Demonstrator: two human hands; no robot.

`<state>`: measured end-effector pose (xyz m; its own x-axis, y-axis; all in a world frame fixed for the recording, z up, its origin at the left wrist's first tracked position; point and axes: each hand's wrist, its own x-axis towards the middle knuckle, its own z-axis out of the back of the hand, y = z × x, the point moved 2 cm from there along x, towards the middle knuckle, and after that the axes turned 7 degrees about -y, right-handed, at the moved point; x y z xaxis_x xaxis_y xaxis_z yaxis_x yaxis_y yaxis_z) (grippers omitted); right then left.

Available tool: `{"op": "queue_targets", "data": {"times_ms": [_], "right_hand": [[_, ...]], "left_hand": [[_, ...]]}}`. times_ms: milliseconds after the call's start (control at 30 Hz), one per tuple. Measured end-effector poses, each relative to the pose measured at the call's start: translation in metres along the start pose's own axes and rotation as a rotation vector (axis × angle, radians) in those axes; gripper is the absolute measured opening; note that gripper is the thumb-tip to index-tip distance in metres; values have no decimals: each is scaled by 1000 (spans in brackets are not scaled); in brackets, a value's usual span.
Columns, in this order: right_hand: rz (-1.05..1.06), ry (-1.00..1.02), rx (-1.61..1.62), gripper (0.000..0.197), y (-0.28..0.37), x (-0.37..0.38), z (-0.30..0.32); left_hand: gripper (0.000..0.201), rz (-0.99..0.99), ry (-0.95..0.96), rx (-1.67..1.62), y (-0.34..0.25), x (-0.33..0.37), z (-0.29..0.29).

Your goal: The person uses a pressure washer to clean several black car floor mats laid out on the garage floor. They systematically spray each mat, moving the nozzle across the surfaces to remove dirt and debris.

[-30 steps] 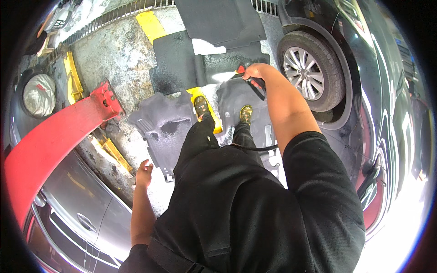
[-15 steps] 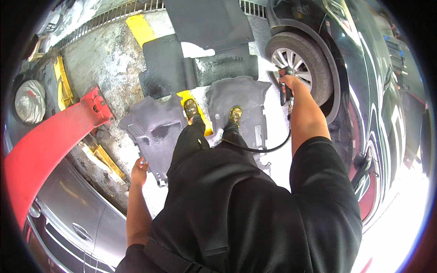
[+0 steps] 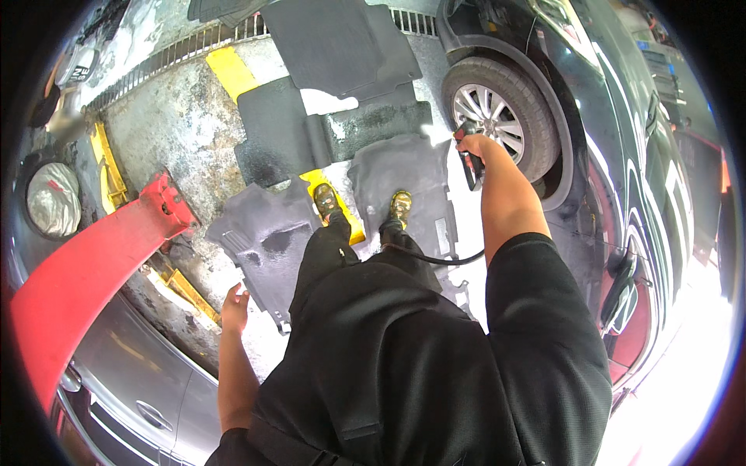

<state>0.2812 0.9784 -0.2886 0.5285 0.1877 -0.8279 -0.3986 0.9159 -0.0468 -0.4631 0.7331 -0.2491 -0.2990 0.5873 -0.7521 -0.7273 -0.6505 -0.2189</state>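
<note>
Hose [image 3: 435, 259] is trailing from behind the person's legs up to the spray gun [image 3: 471, 165], which the right hand [image 3: 475, 147] is gripping with its fingers closed around the handle, arm stretched forward so the nozzle end is sitting just in front of the car's wheel [image 3: 497, 124]; held out like that, the gun is staying clear of the body while pointing toward the tyre and the wet ground beside it, though I cannot tell from this angle exactly where the nozzle is aiming. The left hand [image 3: 234, 298] is hanging loose at the person's side with fingers spread and nothing in it, well apart from the gun, seemingly out for balance. Floor mats are lying spread flat on the wet concrete, which looks like the reason they are laid out one by one rather than stacked: a grey moulded mat [image 3: 268, 241] is lying just left of the boots [image 3: 326, 200], another grey mat [image 3: 408, 182] is lying under and ahead of the right foot, and two darker mats [image 3: 334, 46] are lying farther ahead near the drain grate [image 3: 202, 40]. The boots are standing on or beside a yellow painted strip [image 3: 338, 210]. The dark car [image 3: 622, 155] is standing to the right with its wheel near the gun, a red lift arm [image 3: 85, 264] is crossing the left side, and a silver car [image 3: 132, 380] is showing at the lower left.
</note>
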Motion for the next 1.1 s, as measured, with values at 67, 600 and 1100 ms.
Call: {"op": "queue_targets", "data": {"times_ms": [67,600,1100], "right_hand": [[-29,83,77,23,16,-12,-8],[152,58,449,26,39,-76,-32],[272,347,1003,34,168,-121,-52]], "left_hand": [[52,23,-15,-79,20,7,-9],[50,50,-16,-221,52,13,-47],[54,-511,-201,-31,-196,8,51]]}}
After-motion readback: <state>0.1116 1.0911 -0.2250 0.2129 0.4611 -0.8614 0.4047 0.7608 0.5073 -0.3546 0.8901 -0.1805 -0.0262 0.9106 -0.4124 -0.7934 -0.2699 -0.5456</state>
